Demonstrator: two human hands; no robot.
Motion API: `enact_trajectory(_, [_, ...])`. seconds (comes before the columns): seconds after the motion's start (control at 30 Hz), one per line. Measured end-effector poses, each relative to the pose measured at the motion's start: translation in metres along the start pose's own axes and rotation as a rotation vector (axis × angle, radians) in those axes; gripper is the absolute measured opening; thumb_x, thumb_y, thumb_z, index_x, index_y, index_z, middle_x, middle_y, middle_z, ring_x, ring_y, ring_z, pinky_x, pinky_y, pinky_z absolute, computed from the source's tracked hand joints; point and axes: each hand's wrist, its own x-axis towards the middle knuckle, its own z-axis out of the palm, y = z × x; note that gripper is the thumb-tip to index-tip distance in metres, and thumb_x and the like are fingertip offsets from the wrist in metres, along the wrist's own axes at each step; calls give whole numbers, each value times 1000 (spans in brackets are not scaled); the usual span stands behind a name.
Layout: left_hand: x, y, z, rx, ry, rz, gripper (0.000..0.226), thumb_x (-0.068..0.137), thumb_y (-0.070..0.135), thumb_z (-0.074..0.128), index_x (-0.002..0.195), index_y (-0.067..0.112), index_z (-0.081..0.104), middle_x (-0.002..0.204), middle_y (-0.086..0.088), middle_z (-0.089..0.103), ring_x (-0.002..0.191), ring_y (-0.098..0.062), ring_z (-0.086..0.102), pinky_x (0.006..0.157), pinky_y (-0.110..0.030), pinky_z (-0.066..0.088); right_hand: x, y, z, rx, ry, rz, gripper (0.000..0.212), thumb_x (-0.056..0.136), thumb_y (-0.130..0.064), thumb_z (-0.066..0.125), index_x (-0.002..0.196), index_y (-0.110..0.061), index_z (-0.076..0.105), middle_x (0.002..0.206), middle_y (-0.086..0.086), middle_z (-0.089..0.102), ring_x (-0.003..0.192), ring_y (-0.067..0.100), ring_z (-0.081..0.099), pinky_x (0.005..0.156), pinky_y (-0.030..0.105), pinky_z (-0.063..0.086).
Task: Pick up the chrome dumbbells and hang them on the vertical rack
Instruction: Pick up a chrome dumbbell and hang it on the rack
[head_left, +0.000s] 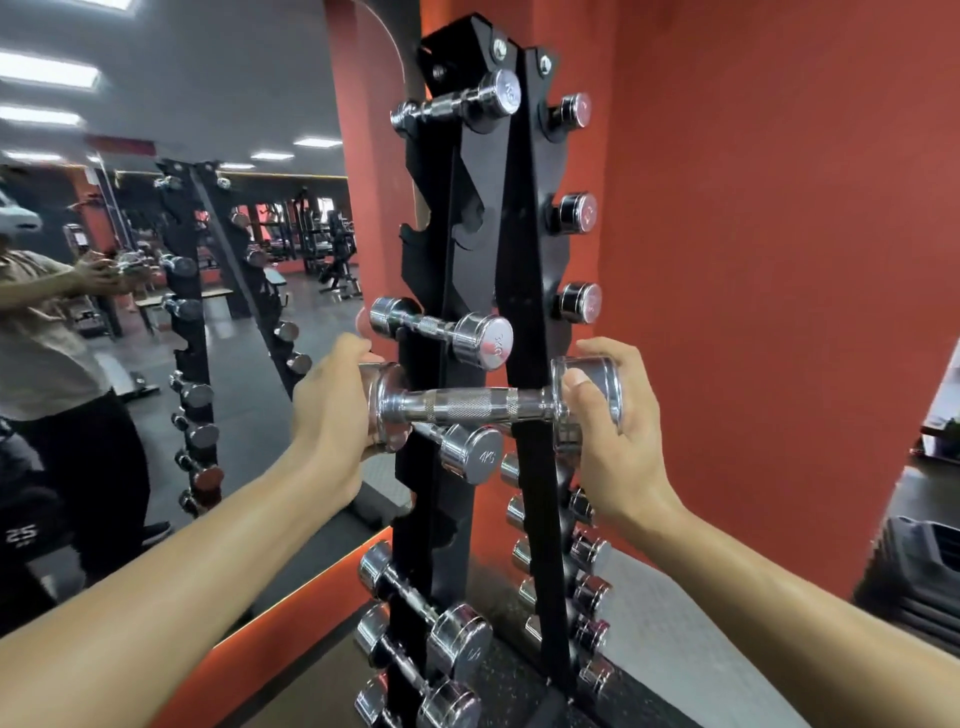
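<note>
The left hand gripped one head of a chrome dumbbell and the right hand gripped the other, fingers curled round each. The bar lay level between them, just in front of the black vertical rack. One dumbbell was held. Six hung on the rack's near column, the 3 kg dumbbell just above the held bar. The far column's lower ones overlapped too much to count. A mirror stood at the left.
</note>
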Motion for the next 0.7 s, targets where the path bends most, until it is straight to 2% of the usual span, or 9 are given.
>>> enact_trajectory(0.07, [7, -3, 8, 27, -31, 18, 33, 93, 44, 55, 98, 15, 70, 86, -10, 66, 73, -30, 62, 53, -33, 51, 7, 5, -2, -11, 54, -5, 43, 92, -48, 53, 122, -17, 58, 98, -21, 68, 91, 4, 64, 85, 24, 49])
enact_trajectory(0.13, [13, -6, 20, 9, -75, 17, 30, 93, 44, 56, 96, 16, 67, 84, -8, 64, 71, -27, 60, 54, -31, 49, 15, 10, -10, -31, 113, -30, 41, 92, -46, 53, 120, -16, 60, 96, -15, 66, 87, 3, 62, 82, 26, 47])
enact_trajectory(0.27, [17, -22, 52, -23, -161, -23, 42, 83, 50, 59, 100, 12, 68, 84, -13, 67, 78, -30, 63, 79, -47, 54, 29, 22, -39, -64, 196, -65, 37, 91, -43, 53, 117, -18, 62, 87, -8, 65, 72, 2, 59, 71, 23, 47])
enact_trajectory(0.37, [9, -39, 85, -39, -186, -45, 48, 78, 52, 59, 100, 10, 65, 84, -15, 59, 79, -29, 55, 90, -55, 54, 39, 34, -75, -86, 209, -64, 29, 90, -43, 55, 114, -30, 63, 83, 0, 66, 66, 16, 60, 67, 37, 50])
enact_trajectory(0.43, [-2, -48, 114, -61, -201, -66, 41, 78, 51, 58, 96, 14, 61, 84, -6, 53, 79, -27, 50, 85, -50, 52, 45, 46, -104, -96, 209, -64, 26, 90, -44, 55, 113, -35, 63, 85, 3, 68, 68, 15, 60, 67, 42, 51])
enact_trajectory(0.5, [-15, -55, 146, -79, -184, -85, 41, 74, 53, 59, 93, 16, 63, 84, -6, 54, 79, -28, 51, 79, -48, 48, 53, 56, -135, -96, 197, -58, 28, 90, -45, 55, 112, -32, 64, 85, -1, 68, 66, 15, 61, 68, 38, 50])
enact_trajectory(0.57, [-27, -59, 179, -71, -121, -89, 42, 70, 54, 60, 90, 17, 62, 81, -7, 55, 78, -29, 52, 78, -49, 47, 63, 66, -167, -78, 165, -38, 35, 88, -46, 55, 113, -24, 64, 83, -7, 66, 65, 10, 60, 68, 33, 47])
enact_trajectory(0.63, [-38, -58, 213, -66, -69, -81, 41, 70, 54, 60, 88, 18, 64, 80, -9, 58, 77, -28, 55, 79, -49, 51, 75, 74, -197, -39, 119, -9, 41, 87, -48, 56, 115, -19, 64, 80, -11, 66, 63, 10, 58, 66, 34, 47])
enact_trajectory(0.7, [-49, -55, 243, -56, -37, -77, 39, 71, 54, 59, 87, 19, 63, 82, -9, 58, 75, -27, 55, 75, -46, 49, 90, 82, -224, -13, 68, 37, 44, 87, -50, 56, 116, -18, 63, 78, -12, 66, 59, 10, 57, 64, 34, 48])
